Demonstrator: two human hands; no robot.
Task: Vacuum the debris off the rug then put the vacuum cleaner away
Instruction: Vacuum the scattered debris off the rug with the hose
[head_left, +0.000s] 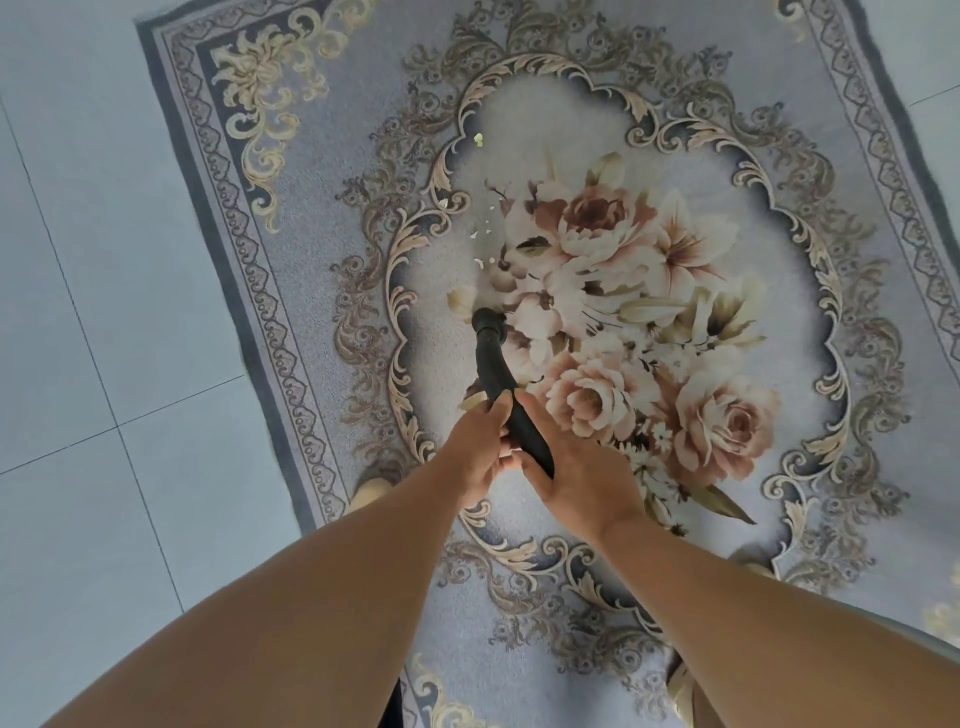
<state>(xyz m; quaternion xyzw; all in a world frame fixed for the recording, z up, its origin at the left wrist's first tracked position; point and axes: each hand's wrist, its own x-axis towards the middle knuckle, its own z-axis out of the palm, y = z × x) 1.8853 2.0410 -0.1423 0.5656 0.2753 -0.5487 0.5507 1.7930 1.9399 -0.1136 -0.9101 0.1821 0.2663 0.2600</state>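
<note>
A grey rug (322, 218) with a central flower bouquet lies across the floor. I hold a black vacuum hose (496, 374) over its middle, with the round nozzle end (488, 321) down on the pile. My left hand (480, 452) and my right hand (576, 467) both grip the hose's lower part, side by side. Small pale scraps of debris (480, 234) are scattered just beyond the nozzle, and one yellowish piece (478, 138) lies further away. The vacuum cleaner's body is out of view.
Pale grey floor tiles (93, 312) surround the rug on the left and far right. A beige slipper toe (371, 491) shows by the rug's left border, another foot (683, 686) at the bottom right.
</note>
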